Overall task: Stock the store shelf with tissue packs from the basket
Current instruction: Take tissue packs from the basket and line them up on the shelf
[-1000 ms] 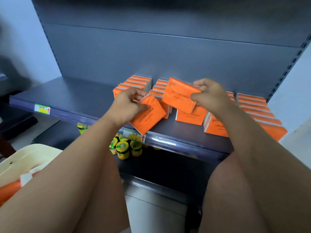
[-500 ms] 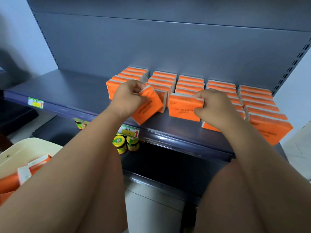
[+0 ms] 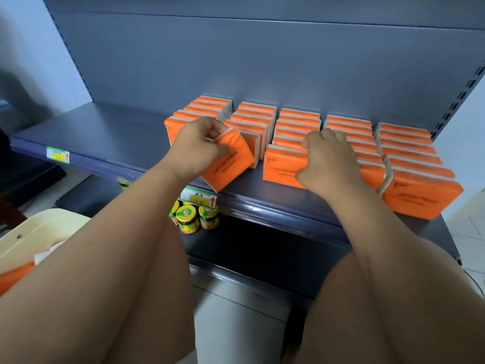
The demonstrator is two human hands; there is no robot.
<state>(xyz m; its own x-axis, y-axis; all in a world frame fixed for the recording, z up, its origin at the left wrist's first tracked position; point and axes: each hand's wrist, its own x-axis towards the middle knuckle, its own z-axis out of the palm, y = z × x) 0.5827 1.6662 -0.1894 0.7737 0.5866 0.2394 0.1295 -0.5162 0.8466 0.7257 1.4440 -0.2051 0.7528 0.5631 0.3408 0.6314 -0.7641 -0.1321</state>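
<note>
the left hand (image 3: 199,147) is pinching a soft orange plastic-wrapped tissue pack (image 3: 231,164) by its upper corner, with thumb and curled fingers closing on the white edge. the pack is hanging tilted just in front of the two leftmost rows. its lower corner is sitting near the front lip of the dark blue-grey metal shelf (image 3: 99,132); whether that corner is touching i cannot tell. the right hand (image 3: 329,164) is gripping a second orange pack (image 3: 280,168), which is standing upright at the front of the middle row. its fingers are curling over the pack's top and its thumb is pressing the printed face. five rows of standing orange packs (image 3: 349,127) are lining the shelf's right part. more orange packs (image 3: 13,281) are waiting in the cream plastic basket (image 3: 39,229) at lower left.

judging by the look, these packs are light, squashy and slightly slick in their film, so a corner pinch is probably letting one swing and sag. taking hold across the two broad faces, near the top edge, is looking like the safer grip. pushing one in hard is risking toppling its neighbours like dominoes.
</note>
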